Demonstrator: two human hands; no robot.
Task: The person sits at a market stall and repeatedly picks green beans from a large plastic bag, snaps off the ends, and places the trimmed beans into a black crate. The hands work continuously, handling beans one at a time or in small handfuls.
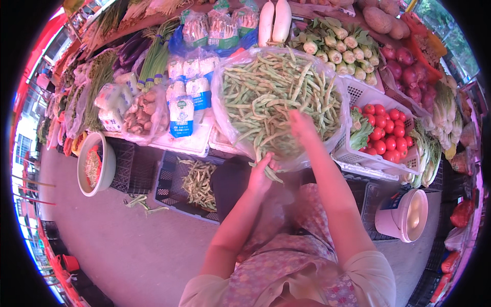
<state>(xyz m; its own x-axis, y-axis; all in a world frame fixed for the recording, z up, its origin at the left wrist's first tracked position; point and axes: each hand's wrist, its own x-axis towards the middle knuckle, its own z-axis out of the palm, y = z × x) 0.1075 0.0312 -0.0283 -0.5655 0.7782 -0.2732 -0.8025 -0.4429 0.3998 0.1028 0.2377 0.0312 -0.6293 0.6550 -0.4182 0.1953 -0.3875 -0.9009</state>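
A large heap of green beans (pixel 286 87) fills a wide, round container lined with clear plastic (pixel 225 123) in front of me. At its near edge, my left hand (pixel 263 173) is closed around a few green beans (pixel 273 175), whose ends stick out past the fingers. My right hand (pixel 304 128) is over the near right part of the heap. It is somewhat blurred, and I cannot make out whether its fingers hold a bean.
Right of the beans is a white crate (pixel 358 92) of tomatoes (pixel 383 128). Bagged white mushrooms (pixel 181 115) stand on the left. Below, a blue crate (pixel 166 184) holds more beans (pixel 199 181). Buckets stand at left (pixel 108 166) and right (pixel 388 222).
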